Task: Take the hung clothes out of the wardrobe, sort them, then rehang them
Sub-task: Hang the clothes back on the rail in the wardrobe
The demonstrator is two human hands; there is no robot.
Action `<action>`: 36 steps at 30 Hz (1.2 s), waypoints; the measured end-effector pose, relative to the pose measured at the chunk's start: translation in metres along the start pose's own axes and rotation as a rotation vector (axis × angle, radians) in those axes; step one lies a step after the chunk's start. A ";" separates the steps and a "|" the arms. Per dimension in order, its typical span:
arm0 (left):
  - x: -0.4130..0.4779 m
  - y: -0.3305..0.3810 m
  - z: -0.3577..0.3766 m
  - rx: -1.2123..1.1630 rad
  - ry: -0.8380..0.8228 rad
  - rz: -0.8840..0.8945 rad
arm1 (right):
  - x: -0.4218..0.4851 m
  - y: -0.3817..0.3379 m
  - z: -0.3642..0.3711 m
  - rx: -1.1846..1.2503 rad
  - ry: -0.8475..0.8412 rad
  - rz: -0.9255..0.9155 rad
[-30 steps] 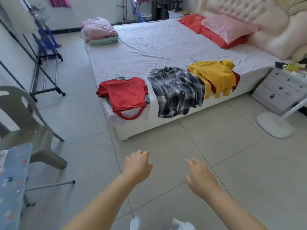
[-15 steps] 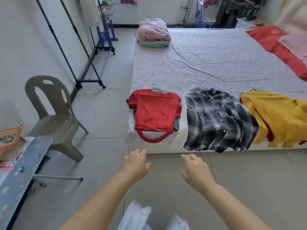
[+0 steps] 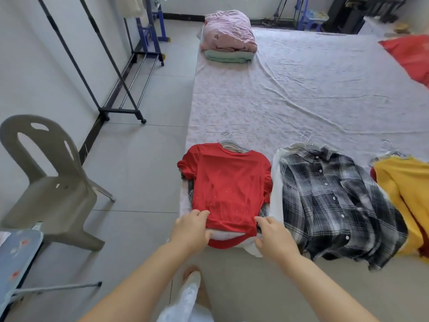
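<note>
The red T-shirt point(image 3: 229, 187) lies flat at the near edge of the bed point(image 3: 301, 94), on top of a small stack of other garments, with its hem toward the person and both hands at its lower corners. The left hand point(image 3: 191, 230) is at the lower left corner: its fingers point(image 3: 200, 214) lie curled on top of the red cloth and the thumb sits under the hem, so the corner is pinched between them. The right hand point(image 3: 274, 238) is at the lower right corner, its fingertips touching the edge of the shirt and the thumb held apart below them; whether it has closed on the cloth I cannot tell. The T-shirt is plain bright red with short sleeves and a round neck, and is smooth. A metal hanger hook point(image 3: 227, 135) shows above the collar. Beneath it a dark patterned piece, some white cloth and a curved red edge peek out. Three stacks of clothes lie in a row along this edge of the bed: the red one, a black-and-white plaid shirt point(image 3: 332, 205) just to its right, buttoned and hanging partly over the side, and a yellow garment point(image 3: 406, 194) further right, cut off by the frame. One folded pink quilt point(image 3: 228, 31) lies at the far left corner of the bed. On the floor to the left stand one grey plastic chair point(image 3: 53, 182) and, beyond it by the wall, one dark metal garment rack point(image 3: 111, 66).
</note>
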State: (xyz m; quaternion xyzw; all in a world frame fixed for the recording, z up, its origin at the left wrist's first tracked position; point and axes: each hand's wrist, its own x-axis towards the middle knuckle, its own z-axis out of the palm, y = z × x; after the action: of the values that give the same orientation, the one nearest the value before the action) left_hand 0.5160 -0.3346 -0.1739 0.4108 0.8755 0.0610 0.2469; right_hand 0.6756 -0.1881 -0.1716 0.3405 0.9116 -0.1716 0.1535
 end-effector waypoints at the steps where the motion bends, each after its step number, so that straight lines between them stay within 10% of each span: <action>1: 0.016 -0.004 -0.008 0.004 -0.007 0.002 | 0.016 -0.004 -0.005 0.009 0.000 0.000; 36: 0.368 -0.061 0.021 -0.109 -0.053 -0.172 | 0.567 0.063 0.032 -0.056 -0.135 0.077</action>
State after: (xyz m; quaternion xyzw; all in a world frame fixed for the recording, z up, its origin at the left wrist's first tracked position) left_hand 0.2848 -0.1005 -0.3517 0.3217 0.8960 0.0764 0.2963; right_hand 0.3146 0.1659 -0.4380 0.3584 0.8900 -0.1626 0.2304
